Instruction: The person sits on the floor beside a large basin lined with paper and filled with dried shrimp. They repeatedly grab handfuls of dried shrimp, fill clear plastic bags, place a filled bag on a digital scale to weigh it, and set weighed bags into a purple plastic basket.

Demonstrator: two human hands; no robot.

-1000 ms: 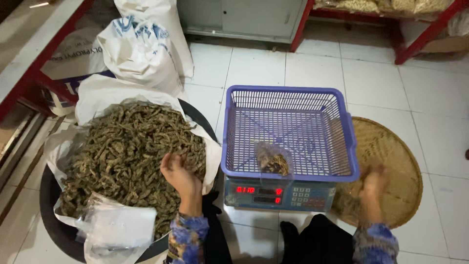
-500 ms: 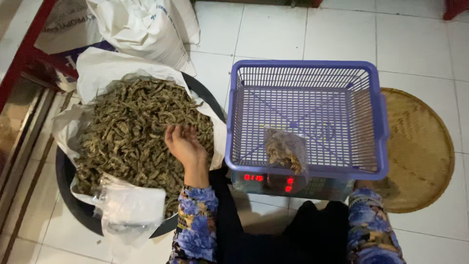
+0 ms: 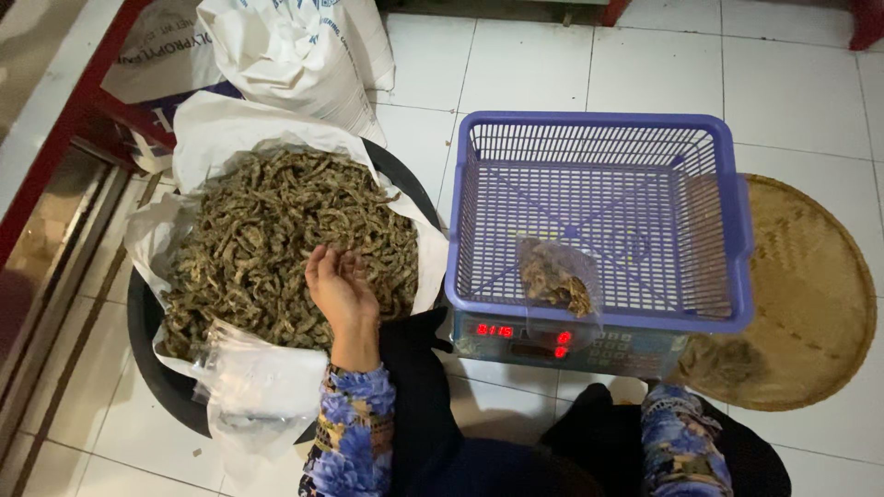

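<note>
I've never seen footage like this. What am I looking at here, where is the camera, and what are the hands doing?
No machine is at work here: the camera sits on a person's head and looks down at their own arms in blue flowered sleeves. The left hand rests on a heap of dried brownish strips, its fingers curled up, palm open, gripping nothing that I can see. The heap fills a black basin lined with white sacking, and a bunch of clear plastic bags lies at its near edge. Beside it, a blue plastic basket stands on an electronic scale with red lit digits; inside the basket is a small clear bag partly filled with the strips. The right hand is hidden; only its sleeve shows, near a round woven tray on the white tiled floor. A white sack stands behind.
</note>
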